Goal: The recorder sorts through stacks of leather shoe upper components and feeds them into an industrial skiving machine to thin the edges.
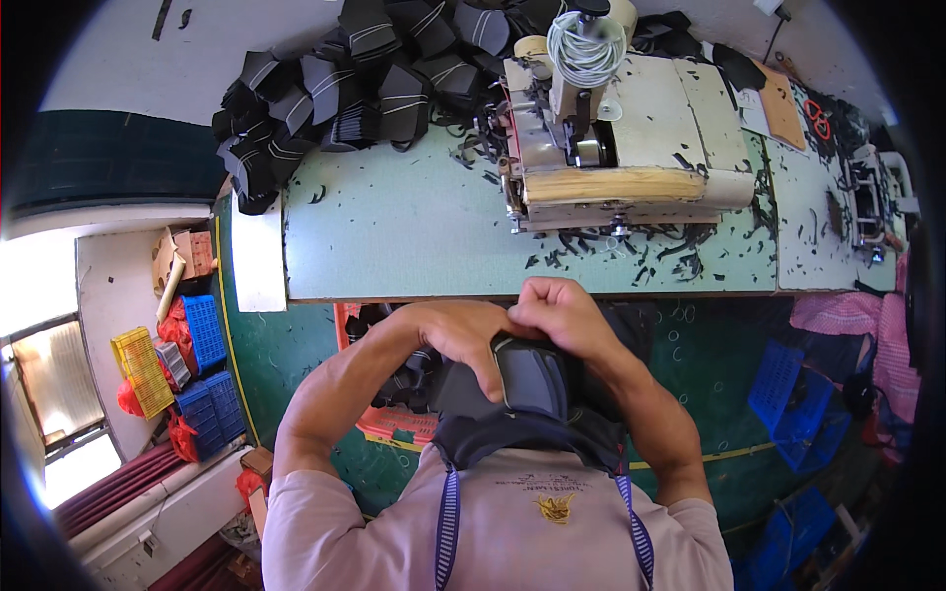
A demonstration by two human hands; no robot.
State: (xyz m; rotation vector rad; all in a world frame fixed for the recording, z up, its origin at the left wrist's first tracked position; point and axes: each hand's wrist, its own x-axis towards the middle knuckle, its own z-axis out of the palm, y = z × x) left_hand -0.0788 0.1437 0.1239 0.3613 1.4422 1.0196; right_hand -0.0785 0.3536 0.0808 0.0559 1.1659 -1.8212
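Note:
In front of my chest, over a dark apron point(463, 433), I hold a stack of black cut pieces point(532, 379). My left hand point(461, 340) grips its left side, thumb laid down along the edge and fingers mostly hidden behind. A thin pale line, perhaps a band, runs beside that thumb. At the top of the stack my right hand point(565, 313) is closed with curled fingers, meeting the left hand; what it pinches is too small to make out. Many similar black stacks point(335, 89) with pale bands around them are heaped at the table's far left.
A cream machine point(631, 138) with coiled cable point(585, 49) stands on the pale green table point(384, 227), black scraps around it. Below the table edge sits a red basket point(394, 424) with black pieces. Blue crates point(798, 404) are at right, more crates point(202, 330) at left.

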